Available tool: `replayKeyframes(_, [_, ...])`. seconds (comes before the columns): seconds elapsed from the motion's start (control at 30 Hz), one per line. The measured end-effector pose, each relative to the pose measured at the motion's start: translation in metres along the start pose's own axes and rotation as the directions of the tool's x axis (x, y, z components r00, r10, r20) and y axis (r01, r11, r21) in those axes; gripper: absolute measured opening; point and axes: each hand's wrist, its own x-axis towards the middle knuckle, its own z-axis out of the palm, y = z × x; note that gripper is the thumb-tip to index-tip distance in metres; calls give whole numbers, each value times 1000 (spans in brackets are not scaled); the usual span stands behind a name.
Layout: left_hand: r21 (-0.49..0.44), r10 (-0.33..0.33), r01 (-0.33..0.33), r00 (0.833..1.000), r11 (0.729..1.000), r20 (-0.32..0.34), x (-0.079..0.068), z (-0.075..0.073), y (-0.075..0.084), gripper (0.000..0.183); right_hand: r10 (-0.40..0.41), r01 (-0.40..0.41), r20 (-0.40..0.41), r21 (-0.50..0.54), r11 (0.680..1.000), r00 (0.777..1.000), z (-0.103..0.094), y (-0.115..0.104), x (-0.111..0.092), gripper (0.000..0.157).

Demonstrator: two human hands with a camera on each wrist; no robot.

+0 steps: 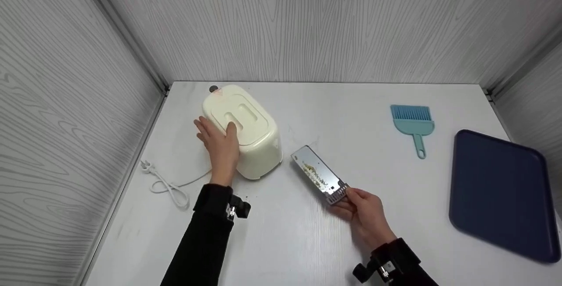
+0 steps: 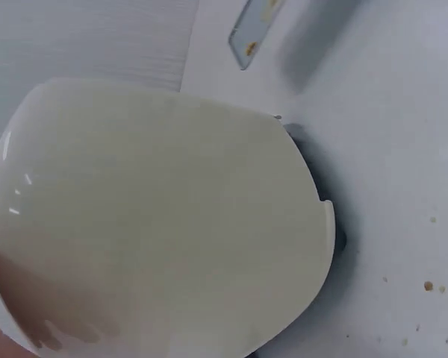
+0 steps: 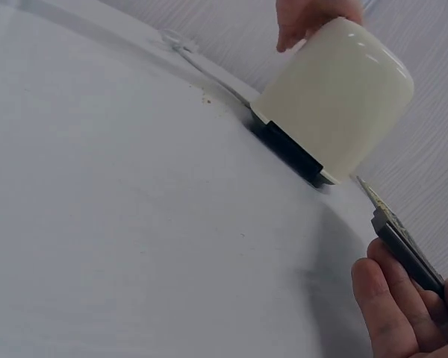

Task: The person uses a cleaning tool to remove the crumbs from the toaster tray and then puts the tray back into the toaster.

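Observation:
A cream toaster [image 1: 259, 158] stands on the left of the table, its top facing the head camera. My left hand [image 1: 223, 150] rests against its near left edge, fingers spread along the side and thumb on top. In the left wrist view, the toaster's smooth end wall [image 2: 157, 209] fills much of the picture. My right hand [image 1: 366, 211] pinches the slotted end of a shiny metal crumb tray [image 1: 314, 167], thumb above and fingers below. Yellowish crumbs lie on the tray, which is held above the table, to the right of the toaster and apart from it.
A white power cord with plug [image 1: 169, 187] lies left of the toaster. Loose crumbs [image 2: 428, 286] dot the table beside it. Toward the right are a blue-green brush and dustpan set [image 1: 413, 127] and a dark blue tray [image 1: 500, 193]. Grey panels [image 1: 307, 27] enclose the table.

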Motion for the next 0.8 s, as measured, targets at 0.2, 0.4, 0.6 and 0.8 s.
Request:
replayKeyframes(0.2, [132,398,-386,914,913,-76,-32,13,5,73,-12,12,7,-15,1000,1000,-2,-9,1,40])
replayKeyframes(0.4, [224,696,-678,718,700,-2,-73,36,7,54,-14,14,8,-19,1000,1000,-3,-18,3,43])
replayKeyframes(0.6, [170,789,-793,605,584,110,-110,63,-4,43,-58,58,5,17,998,998,-1,-25,4,40])
replayKeyframes(0.8, [147,650,-702,705,697,282,-131,89,-19,27,-72,72,-9,36,997,997,3,-30,5,37])
